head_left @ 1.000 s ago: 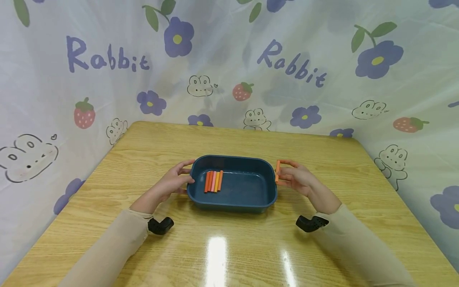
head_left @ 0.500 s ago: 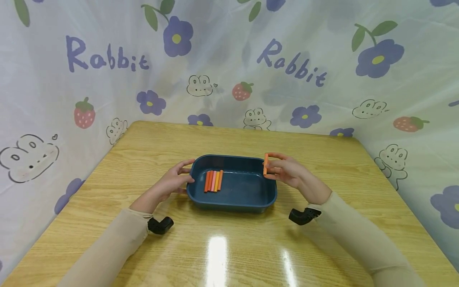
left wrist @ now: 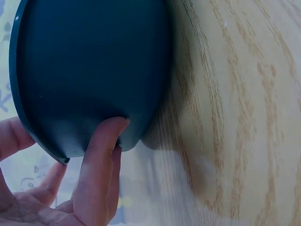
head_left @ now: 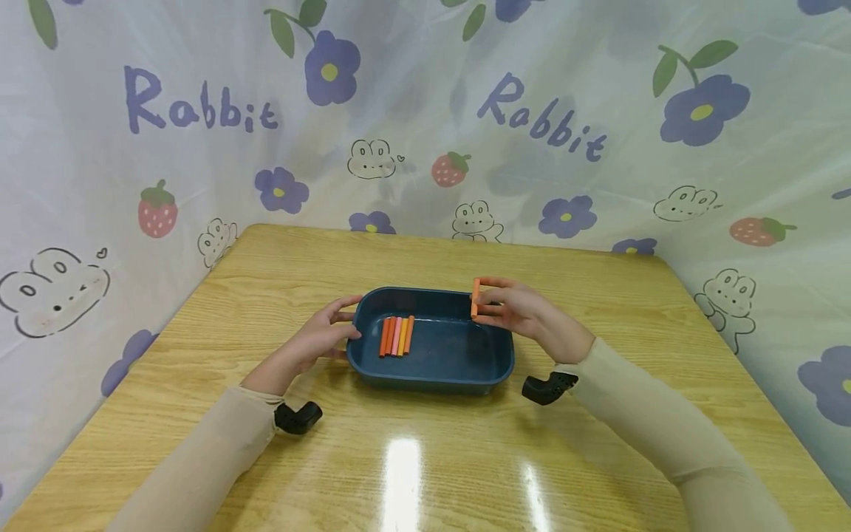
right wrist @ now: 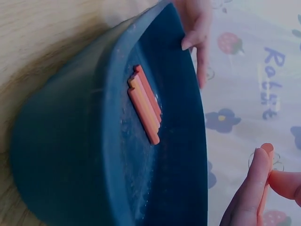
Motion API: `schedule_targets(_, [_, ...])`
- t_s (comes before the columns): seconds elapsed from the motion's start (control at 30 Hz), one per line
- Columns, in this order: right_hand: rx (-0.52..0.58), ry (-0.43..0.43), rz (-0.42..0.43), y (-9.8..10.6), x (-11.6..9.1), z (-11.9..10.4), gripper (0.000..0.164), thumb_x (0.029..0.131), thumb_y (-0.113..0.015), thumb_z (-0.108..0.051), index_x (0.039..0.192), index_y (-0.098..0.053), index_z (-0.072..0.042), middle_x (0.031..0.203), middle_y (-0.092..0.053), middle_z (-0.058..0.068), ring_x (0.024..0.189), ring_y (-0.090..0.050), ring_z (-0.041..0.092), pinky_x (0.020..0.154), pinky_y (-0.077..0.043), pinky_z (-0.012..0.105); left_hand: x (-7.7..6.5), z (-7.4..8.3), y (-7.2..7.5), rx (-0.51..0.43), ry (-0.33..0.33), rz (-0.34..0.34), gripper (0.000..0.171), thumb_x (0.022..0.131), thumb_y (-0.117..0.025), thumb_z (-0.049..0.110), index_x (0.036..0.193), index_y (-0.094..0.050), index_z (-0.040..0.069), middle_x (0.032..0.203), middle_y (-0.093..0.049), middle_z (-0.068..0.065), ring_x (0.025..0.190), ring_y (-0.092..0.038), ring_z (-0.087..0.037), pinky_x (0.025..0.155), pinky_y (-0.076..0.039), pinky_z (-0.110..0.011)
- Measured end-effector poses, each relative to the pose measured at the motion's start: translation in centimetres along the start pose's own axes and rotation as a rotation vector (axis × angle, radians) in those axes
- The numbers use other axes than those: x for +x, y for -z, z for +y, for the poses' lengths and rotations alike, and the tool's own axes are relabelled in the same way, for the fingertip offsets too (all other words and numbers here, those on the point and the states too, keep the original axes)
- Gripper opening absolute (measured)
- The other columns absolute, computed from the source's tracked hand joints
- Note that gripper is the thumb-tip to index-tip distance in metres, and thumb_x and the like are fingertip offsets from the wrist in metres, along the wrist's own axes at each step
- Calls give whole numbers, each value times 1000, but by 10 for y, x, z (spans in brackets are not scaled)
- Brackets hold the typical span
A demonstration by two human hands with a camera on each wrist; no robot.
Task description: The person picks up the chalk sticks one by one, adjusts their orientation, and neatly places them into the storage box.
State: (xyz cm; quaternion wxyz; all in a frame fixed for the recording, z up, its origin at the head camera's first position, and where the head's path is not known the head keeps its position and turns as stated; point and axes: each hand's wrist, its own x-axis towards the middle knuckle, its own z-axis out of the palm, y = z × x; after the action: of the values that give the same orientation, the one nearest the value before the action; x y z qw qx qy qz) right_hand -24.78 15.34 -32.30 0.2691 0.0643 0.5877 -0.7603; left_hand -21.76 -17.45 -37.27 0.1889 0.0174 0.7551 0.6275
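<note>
A dark blue rectangular tub [head_left: 459, 362] with rounded corners sits on the table. My left hand [head_left: 322, 336] holds its left end, thumb at the rim and fingers spread along the outside. In the left wrist view, fingertips press against the tub wall [left wrist: 94, 70]. Over the tub's right back part, my right hand [head_left: 521, 307] pinches a short orange stick [head_left: 475, 299], thumb on one side and fingers on the other. Several similar sticks [head_left: 396, 336], red, pink, yellow and orange, lie side by side on the tub floor toward its left end.
The wooden table [head_left: 425, 458] has glossy light reflections near its front. Behind and beside it hangs a white curtain [head_left: 425, 89] printed with flowers, strawberries and rabbits. A black curved piece [head_left: 297, 418] sits at the left cuff, and another black piece [head_left: 549, 387] at the right.
My right hand has moved left and away from me with the orange stick, from beside the tub's right rim to over the tub. The left hand, tub and row of sticks stay put.
</note>
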Motion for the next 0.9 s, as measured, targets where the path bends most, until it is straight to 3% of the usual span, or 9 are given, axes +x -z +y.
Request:
schedule_targets(0.4, [-39, -28, -7, -21, 18, 1, 63, 92, -45, 6, 149, -19, -7, 145, -25, 19, 129, -33, 36, 96, -42, 38, 2, 0, -1, 9, 10, 12, 67, 89, -50, -2, 148, -24, 14, 140, -29, -25, 108, -51, -40, 72, -54, -43])
schedule_targets(0.9, [-73, -104, -15, -43, 41, 8, 62, 90, -50, 8, 146, -27, -7, 137, -37, 17, 117, -43, 30, 89, -47, 36, 3, -3, 1, 4, 0, 7, 67, 88, -50, -1, 148, -23, 13, 141, -28, -25, 109, -51, -40, 73, -54, -44])
